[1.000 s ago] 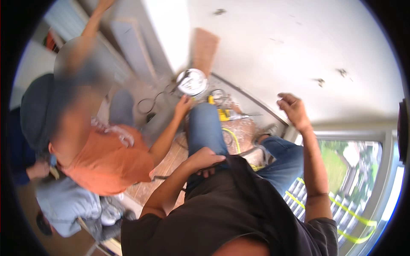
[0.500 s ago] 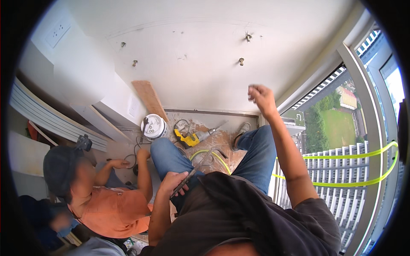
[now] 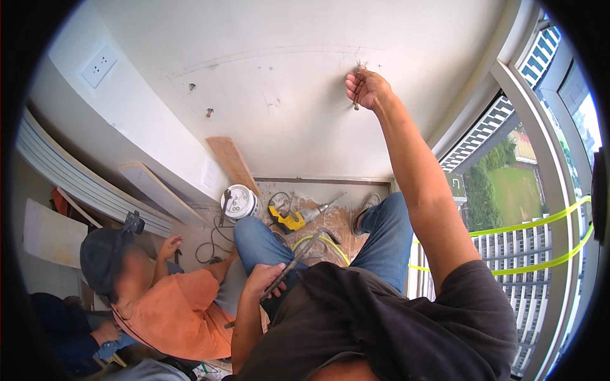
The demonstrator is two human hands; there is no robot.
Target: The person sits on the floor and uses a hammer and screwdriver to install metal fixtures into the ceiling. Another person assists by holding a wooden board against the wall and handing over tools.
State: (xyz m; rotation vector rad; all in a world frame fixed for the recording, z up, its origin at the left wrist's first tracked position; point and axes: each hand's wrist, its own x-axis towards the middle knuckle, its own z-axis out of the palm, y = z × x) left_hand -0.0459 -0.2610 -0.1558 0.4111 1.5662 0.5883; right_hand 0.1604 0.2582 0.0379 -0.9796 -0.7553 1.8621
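Note:
My right hand (image 3: 367,87) reaches up to the white wall, fingers curled closed around the upper right anchor bolt, which they mostly hide. Just below the hand, the lower right anchor bolt (image 3: 356,106) sticks out of the wall. Two more bolts, an upper left bolt (image 3: 192,86) and a lower left bolt (image 3: 209,113), stand farther left. Near my lap, my left hand (image 3: 265,279) is wrapped round a long, dark metal bar-like tool (image 3: 298,252), held at a slant over my thigh; its exact kind cannot be made out.
A yellow power drill (image 3: 292,219) lies on the dusty floor beside a white bucket (image 3: 239,202). A wooden board (image 3: 230,162) leans on the wall. Yellow-green strap (image 3: 534,228) loops at the window on the right. A co-worker in an orange shirt (image 3: 175,311) sits at left.
My right hand has moved from free air to the upper right bolt and closed on it. My left hand still holds the dark tool. The view has shifted slightly; the co-worker's hands have moved.

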